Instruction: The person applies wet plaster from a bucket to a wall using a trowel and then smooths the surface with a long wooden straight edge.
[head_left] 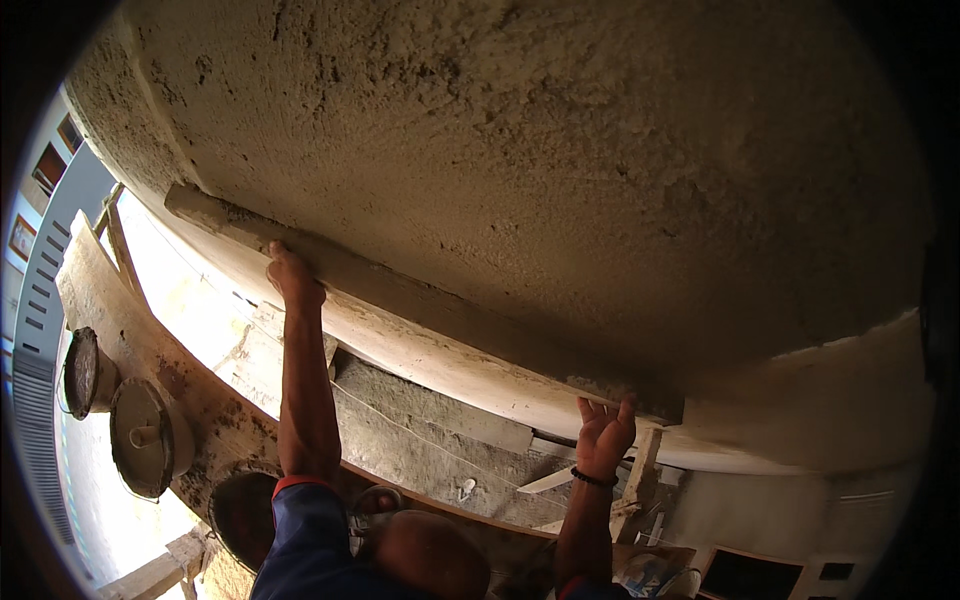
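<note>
A rough, greyish-brown plastered wall fills the top, bent by the fisheye lens. A stained walkway plank curves along the lower left. A long straight board lies flat against the wall, slanting down from upper left to lower right. On the plank, a bucket stands beside a smaller pail. The left hand is closed on the board's lower edge near its upper end; the right hand, fingers parted, touches that edge near the other end, its grip unclear. A dark beaded bracelet circles the right wrist.
</note>
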